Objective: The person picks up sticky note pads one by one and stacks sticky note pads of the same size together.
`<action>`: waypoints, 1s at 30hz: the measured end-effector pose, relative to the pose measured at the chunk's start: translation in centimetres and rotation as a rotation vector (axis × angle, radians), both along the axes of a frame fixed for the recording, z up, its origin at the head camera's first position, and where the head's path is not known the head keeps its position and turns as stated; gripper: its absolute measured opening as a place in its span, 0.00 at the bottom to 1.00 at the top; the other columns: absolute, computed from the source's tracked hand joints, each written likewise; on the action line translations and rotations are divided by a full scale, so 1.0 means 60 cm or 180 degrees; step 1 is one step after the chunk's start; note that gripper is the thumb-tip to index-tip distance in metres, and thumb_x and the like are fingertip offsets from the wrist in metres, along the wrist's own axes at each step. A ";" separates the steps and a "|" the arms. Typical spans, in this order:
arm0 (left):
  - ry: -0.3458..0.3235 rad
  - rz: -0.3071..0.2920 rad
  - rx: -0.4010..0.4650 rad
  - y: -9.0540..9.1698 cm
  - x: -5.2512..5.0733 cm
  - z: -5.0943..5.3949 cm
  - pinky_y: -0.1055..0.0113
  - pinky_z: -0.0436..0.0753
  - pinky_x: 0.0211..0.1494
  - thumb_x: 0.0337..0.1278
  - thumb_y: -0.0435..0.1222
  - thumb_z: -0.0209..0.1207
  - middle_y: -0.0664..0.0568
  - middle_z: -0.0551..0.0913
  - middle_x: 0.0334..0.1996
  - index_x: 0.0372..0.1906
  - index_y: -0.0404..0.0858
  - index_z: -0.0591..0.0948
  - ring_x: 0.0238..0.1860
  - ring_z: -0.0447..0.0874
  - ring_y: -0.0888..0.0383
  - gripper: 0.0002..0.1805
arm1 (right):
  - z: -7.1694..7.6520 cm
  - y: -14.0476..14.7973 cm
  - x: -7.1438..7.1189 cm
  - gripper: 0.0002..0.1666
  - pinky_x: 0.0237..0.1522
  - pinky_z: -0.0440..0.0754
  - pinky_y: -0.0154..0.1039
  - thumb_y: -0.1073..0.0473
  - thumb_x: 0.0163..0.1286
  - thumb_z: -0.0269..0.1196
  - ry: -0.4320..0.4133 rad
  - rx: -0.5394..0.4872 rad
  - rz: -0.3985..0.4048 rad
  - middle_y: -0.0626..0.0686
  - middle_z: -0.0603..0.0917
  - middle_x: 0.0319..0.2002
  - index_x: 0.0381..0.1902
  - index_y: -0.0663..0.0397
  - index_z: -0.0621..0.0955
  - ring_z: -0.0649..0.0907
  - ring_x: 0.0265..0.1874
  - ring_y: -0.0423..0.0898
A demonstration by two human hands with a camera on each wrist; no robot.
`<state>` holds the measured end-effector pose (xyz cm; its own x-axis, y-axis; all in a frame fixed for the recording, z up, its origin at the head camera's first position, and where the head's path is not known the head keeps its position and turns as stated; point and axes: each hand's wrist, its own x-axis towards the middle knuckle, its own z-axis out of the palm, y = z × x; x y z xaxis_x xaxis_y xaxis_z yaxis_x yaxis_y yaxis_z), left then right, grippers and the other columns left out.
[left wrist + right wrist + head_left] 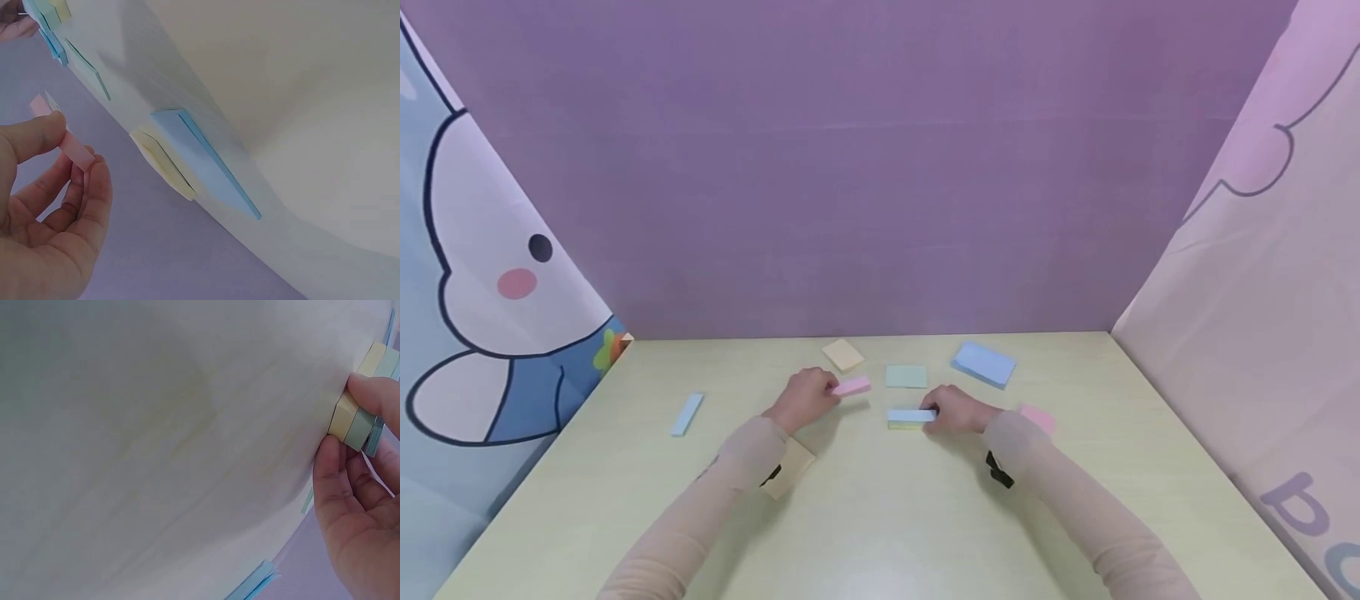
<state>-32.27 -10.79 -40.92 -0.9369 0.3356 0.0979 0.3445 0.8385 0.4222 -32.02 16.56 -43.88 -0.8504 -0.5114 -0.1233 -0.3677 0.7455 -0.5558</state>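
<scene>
My left hand (805,400) pinches a narrow pink sticky-note pad (852,387) between thumb and fingers, raised over the table. The same pink pad (78,152) shows close up in the left wrist view. To its right, my right hand (958,410) grips the right end of a small stack of narrow sticky-note pads (910,416), light blue on top. In the right wrist view the stack shows a yellow pad (342,419), a green pad (359,430) and a blue pad (374,439), with thumb and fingers at its sides.
Behind the hands lie a yellow pad (843,356), a green pad (906,377) and a larger blue pad (983,365). Narrow blue pad (687,414) lies far left. A pink pad (1037,417) and another yellow pad (792,469) are partly covered by the arms.
</scene>
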 end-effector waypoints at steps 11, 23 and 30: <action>0.0062 -0.0074 -0.0056 0.015 0.005 0.000 0.66 0.75 0.35 0.49 0.33 0.62 0.47 0.82 0.31 0.40 0.32 0.83 0.28 0.73 0.59 0.12 | 0.003 -0.001 -0.002 0.10 0.33 0.74 0.34 0.67 0.53 0.66 0.0033 0.0032 0.0020 0.48 0.83 0.33 0.35 0.56 0.84 0.74 0.26 0.40; 0.0011 -0.0205 -0.0028 0.046 0.017 0.003 0.66 0.74 0.35 0.50 0.34 0.62 0.49 0.81 0.32 0.40 0.34 0.83 0.28 0.72 0.59 0.11 | 0.001 0.003 -0.001 0.09 0.32 0.73 0.33 0.68 0.52 0.66 0.0096 0.0012 0.0044 0.47 0.82 0.30 0.33 0.55 0.84 0.73 0.24 0.40; -0.0012 -0.0248 0.0005 0.059 0.022 0.003 0.66 0.76 0.36 0.50 0.33 0.62 0.48 0.82 0.33 0.40 0.34 0.83 0.29 0.73 0.59 0.11 | -0.001 0.001 -0.002 0.09 0.34 0.75 0.35 0.68 0.52 0.66 0.0062 -0.0051 0.0041 0.48 0.83 0.32 0.34 0.57 0.84 0.75 0.27 0.40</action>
<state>-30.97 -7.25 -40.77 -0.9083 0.4074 0.0950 0.4071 0.8085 0.4249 -32.15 16.65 -43.95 -0.8460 -0.5240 -0.0984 -0.3881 0.7317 -0.5603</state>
